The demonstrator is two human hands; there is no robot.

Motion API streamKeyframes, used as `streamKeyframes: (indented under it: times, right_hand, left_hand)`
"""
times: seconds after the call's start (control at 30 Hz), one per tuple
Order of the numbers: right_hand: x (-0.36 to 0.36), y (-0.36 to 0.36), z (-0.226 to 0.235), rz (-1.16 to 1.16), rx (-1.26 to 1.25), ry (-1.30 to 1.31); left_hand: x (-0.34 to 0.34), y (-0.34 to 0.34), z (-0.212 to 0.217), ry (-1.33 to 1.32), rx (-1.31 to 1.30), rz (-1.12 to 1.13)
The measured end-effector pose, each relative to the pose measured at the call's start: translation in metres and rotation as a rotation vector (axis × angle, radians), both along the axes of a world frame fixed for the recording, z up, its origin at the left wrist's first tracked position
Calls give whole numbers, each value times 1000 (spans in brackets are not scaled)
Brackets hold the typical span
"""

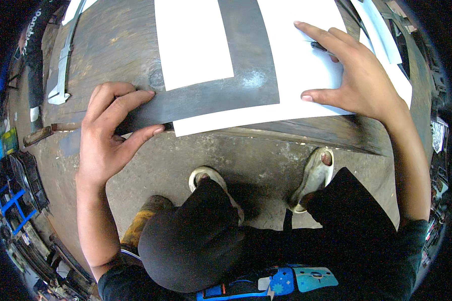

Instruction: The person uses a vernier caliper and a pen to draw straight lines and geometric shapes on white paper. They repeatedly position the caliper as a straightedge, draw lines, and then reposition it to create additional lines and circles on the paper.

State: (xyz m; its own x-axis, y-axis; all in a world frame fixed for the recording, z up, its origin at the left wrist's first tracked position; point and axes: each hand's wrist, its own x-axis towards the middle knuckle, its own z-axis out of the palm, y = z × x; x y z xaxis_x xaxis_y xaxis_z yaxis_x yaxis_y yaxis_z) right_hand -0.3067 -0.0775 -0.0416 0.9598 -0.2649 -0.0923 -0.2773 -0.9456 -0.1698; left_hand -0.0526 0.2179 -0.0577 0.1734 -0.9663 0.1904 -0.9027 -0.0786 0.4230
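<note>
A flat, dark grey L-shaped metal square (201, 98) lies across white paper (306, 75) on the wooden table. Part of the white sheet shows inside its corner, and a strip shows along its near edge. My left hand (113, 120) holds the square's left end, fingers on top and thumb at the near edge. My right hand (354, 72) rests on the paper to the right, index finger and thumb spread apart. A black-tipped pen (317, 46) pokes out from under its fingers, the rest of it hidden by the hand.
A metal vernier caliper (63, 70) lies on the table (110, 45) at the left. More paper (379, 30) is at the far right. The table's near edge runs above my shoes (314, 178). Another person's dark-clothed leg (33, 75) stands at the far left.
</note>
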Motion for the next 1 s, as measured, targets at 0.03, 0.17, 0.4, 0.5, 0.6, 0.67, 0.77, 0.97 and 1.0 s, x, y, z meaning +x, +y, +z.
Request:
streamKeyframes:
  times: [0.03,0.17,0.4,0.5,0.6,0.67,0.77,0.97,1.0]
  right_hand:
    - [0,0,0,20,54,-31]
    - [0,1,2,9,87,-15]
    - [0,1,4,-7,125,13]
    - [0,0,4,-14,95,33]
    - [0,-1,2,26,76,-23]
    - [0,-2,1,30,57,-35]
    - [-1,-3,0,19,84,-15]
    - [-2,-6,0,24,69,-6]
    - [-2,-6,0,21,82,-1]
  left_hand:
    - [0,0,0,1,8,5]
    - [-1,1,-1,-1,20,18]
    - [0,1,-4,25,-7,8]
    - [0,1,-4,34,-4,15]
    - [1,-1,-4,39,-17,1]
    - [1,0,-4,24,-20,-2]
    - [0,0,-4,30,-12,11]
    - [1,1,-5,33,-13,13]
    - [1,2,-5,30,-11,13]
